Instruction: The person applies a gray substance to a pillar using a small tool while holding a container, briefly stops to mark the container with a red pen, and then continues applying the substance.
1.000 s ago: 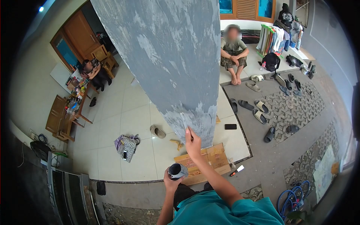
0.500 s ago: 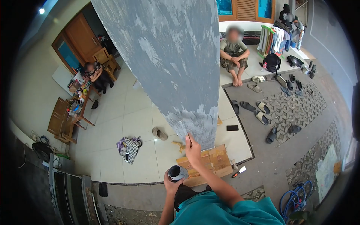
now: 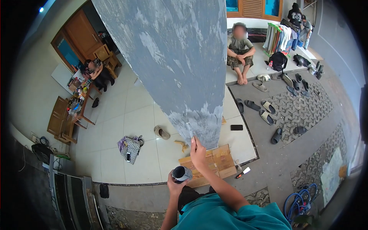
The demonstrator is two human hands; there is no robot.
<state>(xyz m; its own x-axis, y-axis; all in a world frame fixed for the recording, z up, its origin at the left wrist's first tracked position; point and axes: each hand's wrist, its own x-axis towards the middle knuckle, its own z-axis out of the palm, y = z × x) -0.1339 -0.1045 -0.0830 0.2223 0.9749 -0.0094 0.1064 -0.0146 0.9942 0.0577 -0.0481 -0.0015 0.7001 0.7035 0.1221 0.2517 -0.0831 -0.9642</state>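
A tall pillar (image 3: 172,57) with streaky grey paint rises in front of me, darker and patchy near its base. My right hand (image 3: 197,152) is closed on a thin tool, probably a brush (image 3: 189,129), whose tip lies against the lower pillar. Low and to the left, my left hand (image 3: 176,186) wraps round a grey-smeared cup (image 3: 181,174) with a dark inside. Flattened cardboard (image 3: 220,163) lies on the floor at the pillar's foot.
A scraper (image 3: 243,173) and a black phone (image 3: 236,127) lie right of the pillar. Left are a cloth (image 3: 132,147) with a phone and a sandal (image 3: 161,132). One person (image 3: 240,50) sits behind at right, another (image 3: 99,74) at left. A blue hose (image 3: 297,203) is coiled lower right.
The tool in my right hand is now more visible and reaches up the pillar's lower face. The view has shifted slightly. The seated person at left has changed posture.
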